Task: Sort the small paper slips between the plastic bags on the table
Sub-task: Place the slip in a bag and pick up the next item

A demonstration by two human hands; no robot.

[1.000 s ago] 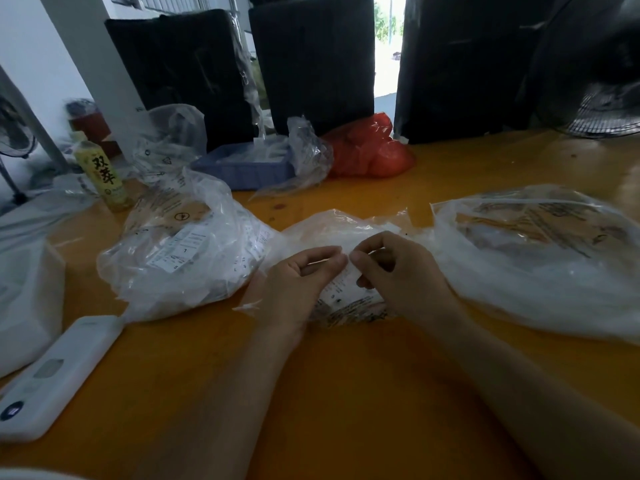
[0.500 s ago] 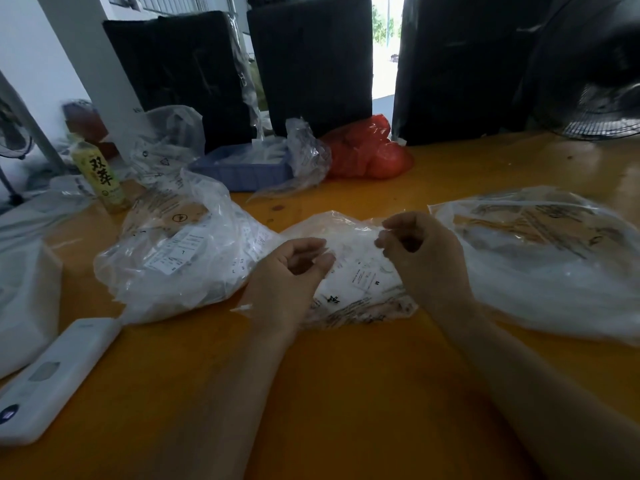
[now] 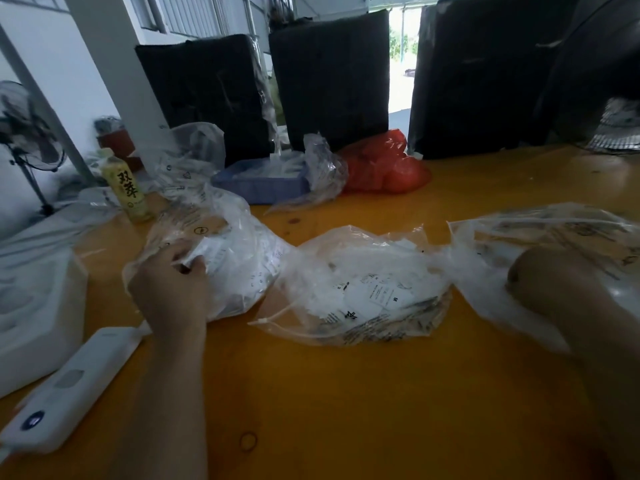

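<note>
Three clear plastic bags of small printed paper slips lie on the orange table: a left bag, a middle bag and a right bag. My left hand is at the left bag, its curled fingers pinching a white paper slip at the bag's top. My right hand reaches into the right bag's near side. Its fingers are hidden by the hand's back and the plastic. The middle bag lies untouched between my hands.
A white handheld device and a white box sit at the near left. Behind the bags stand a yellow-green bottle, a blue tray, a red bag and black wrapped bundles.
Both hands left the middle bag and moved apart. The left hand went to the left bag, and the right hand went to the right bag.
</note>
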